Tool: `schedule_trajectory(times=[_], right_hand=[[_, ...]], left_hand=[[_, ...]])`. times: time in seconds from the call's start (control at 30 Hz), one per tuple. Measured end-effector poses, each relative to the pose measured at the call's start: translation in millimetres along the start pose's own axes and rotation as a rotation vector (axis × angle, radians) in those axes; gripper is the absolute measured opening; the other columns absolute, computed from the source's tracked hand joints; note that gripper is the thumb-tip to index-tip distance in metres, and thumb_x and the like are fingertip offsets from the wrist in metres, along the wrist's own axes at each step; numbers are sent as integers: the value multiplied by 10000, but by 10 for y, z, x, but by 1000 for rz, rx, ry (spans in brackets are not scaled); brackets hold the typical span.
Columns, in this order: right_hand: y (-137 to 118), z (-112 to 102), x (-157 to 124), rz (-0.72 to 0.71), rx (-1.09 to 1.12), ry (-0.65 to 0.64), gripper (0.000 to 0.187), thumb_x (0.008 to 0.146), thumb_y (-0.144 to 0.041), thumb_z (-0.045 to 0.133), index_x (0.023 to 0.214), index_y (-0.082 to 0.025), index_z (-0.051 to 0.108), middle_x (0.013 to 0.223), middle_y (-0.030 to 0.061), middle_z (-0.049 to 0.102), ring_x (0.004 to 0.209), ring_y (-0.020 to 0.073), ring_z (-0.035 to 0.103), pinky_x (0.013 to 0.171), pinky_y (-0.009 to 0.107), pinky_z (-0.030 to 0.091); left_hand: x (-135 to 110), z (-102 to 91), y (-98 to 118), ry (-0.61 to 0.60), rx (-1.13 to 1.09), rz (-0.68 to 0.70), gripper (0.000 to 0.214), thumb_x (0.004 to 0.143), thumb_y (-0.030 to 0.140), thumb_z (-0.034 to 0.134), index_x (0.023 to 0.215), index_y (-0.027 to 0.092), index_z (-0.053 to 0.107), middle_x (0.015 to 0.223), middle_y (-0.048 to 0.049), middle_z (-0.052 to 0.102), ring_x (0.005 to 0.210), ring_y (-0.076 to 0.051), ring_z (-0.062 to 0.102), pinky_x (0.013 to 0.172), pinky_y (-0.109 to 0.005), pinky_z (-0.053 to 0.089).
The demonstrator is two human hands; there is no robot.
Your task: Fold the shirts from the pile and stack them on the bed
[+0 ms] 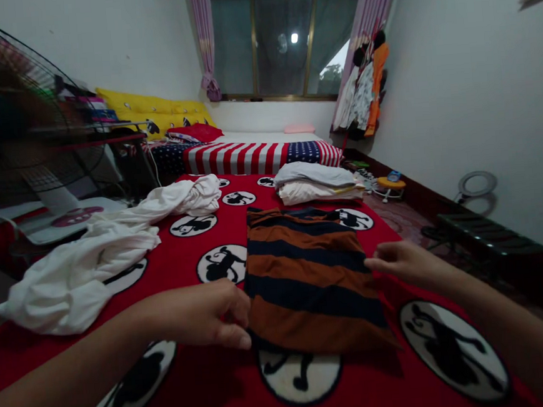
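Note:
A folded garment with brown and navy stripes (pixel 310 276) lies on a red bedspread with black-and-white round figures (pixel 180 305). At its near left edge is my left hand (pixel 209 315), fingers curled and thumb low against the cloth. My right hand (pixel 393 260) pinches the right edge, higher up, with its fingertips together. The garment's near right corner stands slightly off the bedspread and casts a shadow. Beyond it sits a stack of folded clothes (pixel 317 181), grey on top of white. Crumpled white cloth (pixel 80 275) stretches along the left side.
A standing fan (pixel 59 195) is at the left beside a cluttered table (pixel 107 141). Behind the bed is another bed with a flag-patterned cover (pixel 240 159) below the window. Clothes (pixel 366 95) hang on the right. A dark bench (pixel 490 233) and a small orange stool (pixel 391 183) stand at the right.

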State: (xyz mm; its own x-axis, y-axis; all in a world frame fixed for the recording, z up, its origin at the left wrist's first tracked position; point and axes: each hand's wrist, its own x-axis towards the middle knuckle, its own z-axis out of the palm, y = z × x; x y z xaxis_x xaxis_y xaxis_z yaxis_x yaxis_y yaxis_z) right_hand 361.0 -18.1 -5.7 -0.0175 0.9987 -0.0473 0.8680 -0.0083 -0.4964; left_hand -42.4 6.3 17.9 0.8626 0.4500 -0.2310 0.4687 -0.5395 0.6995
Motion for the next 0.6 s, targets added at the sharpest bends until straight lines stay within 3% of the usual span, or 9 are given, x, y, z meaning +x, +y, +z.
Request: schedule_trajectory(times=[0.03, 0.1, 0.2, 0.3, 0.37, 0.43, 0.5, 0.6], right_hand=[[40, 0, 122, 44, -56, 132, 456, 717, -633, 614, 596, -195, 586, 579, 15, 570, 541, 153, 502, 493, 262, 314], [48, 18, 321, 72, -119, 208, 415, 697, -598, 646, 595, -198, 606, 592, 28, 602, 553, 170, 532, 502, 272, 327], [-192, 84, 448, 6, -92, 240, 273, 720, -455, 653, 626, -201, 617, 622, 27, 626, 590, 187, 571, 535, 280, 365], [-651, 239, 354, -211, 34, 447, 127, 777, -331, 608, 754, -206, 610, 814, 48, 683, 767, 210, 632, 659, 293, 445], [-933, 401, 208, -493, 110, 373, 40, 798, -221, 583, 834, -214, 599, 1069, 62, 678, 969, 207, 632, 797, 299, 467], [-1106, 573, 59, -705, 111, 157, 108, 799, -144, 584, 867, -226, 604, 1196, 45, 645, 1067, 191, 613, 878, 297, 458], [-1156, 703, -45, -769, 114, 29, 98, 810, -146, 610, 859, -231, 618, 1177, 34, 659, 1056, 181, 623, 882, 291, 460], [-1088, 763, -79, -728, 240, 71, 28, 857, -210, 604, 833, -215, 618, 1047, 48, 689, 952, 166, 645, 820, 273, 475]], left_hand=[[32, -82, 30, -42, 6, -55, 264, 802, 389, 638, 659, 170, 669, 651, 3, 620, 606, -127, 558, 556, -199, 394], [147, -219, 87, -42, -3, -136, 293, 821, 426, 607, 740, 160, 700, 649, 0, 632, 606, -129, 563, 537, -197, 380], [437, -314, 139, 168, -153, -122, 357, 784, 482, 631, 865, 142, 704, 742, -22, 677, 665, -146, 603, 561, -200, 407], [758, -300, 113, 411, -349, -49, 528, 740, 510, 667, 1118, 144, 631, 966, -73, 698, 820, -191, 643, 624, -230, 459], [913, -264, 36, 564, -395, -6, 662, 733, 529, 671, 1256, 145, 543, 1106, -115, 670, 940, -224, 638, 670, -258, 485], [995, -223, -82, 647, -398, 5, 694, 746, 551, 651, 1283, 130, 522, 1167, -139, 649, 1015, -244, 624, 738, -289, 501], [1013, -182, -220, 674, -363, -8, 657, 753, 550, 649, 1244, 122, 559, 1186, -140, 646, 1045, -247, 619, 811, -310, 500], [974, -140, -386, 648, -267, -58, 592, 722, 481, 707, 1186, 127, 610, 1156, -122, 669, 1003, -235, 636, 829, -304, 500]])
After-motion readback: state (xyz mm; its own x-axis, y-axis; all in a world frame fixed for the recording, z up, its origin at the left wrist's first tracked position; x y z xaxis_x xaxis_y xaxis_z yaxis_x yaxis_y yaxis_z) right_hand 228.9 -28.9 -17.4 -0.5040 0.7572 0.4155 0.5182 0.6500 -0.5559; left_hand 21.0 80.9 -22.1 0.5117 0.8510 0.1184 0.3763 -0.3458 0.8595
